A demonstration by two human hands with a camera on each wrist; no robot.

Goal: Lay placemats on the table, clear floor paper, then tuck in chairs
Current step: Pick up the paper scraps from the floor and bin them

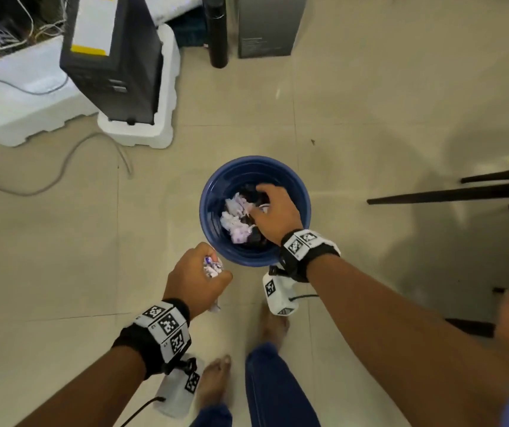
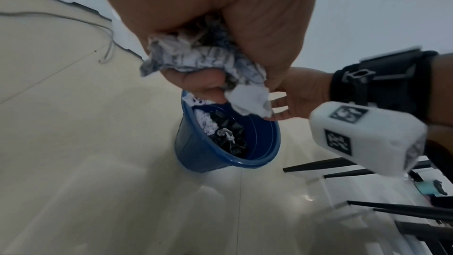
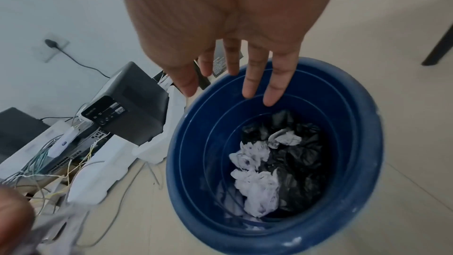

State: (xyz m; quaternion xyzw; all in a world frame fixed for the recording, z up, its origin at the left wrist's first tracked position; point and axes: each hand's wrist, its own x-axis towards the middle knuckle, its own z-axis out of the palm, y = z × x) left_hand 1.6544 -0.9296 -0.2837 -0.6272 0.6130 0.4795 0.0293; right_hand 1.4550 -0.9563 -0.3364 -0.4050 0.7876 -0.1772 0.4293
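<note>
While the right hand (image 1: pixel 273 212) hangs spread and empty over the blue bin (image 1: pixel 304 208), left hand (image 1: pixel 196 277) fingers clench crumpled paper (image 2: pixel 203 61) just beside its rim: best carried above the opening before letting go.

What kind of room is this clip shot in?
Probably a home or small-office room with a tiled floor: a blue waste bin, a computer tower in foam packing with loose cables, and dark chair legs.
</note>
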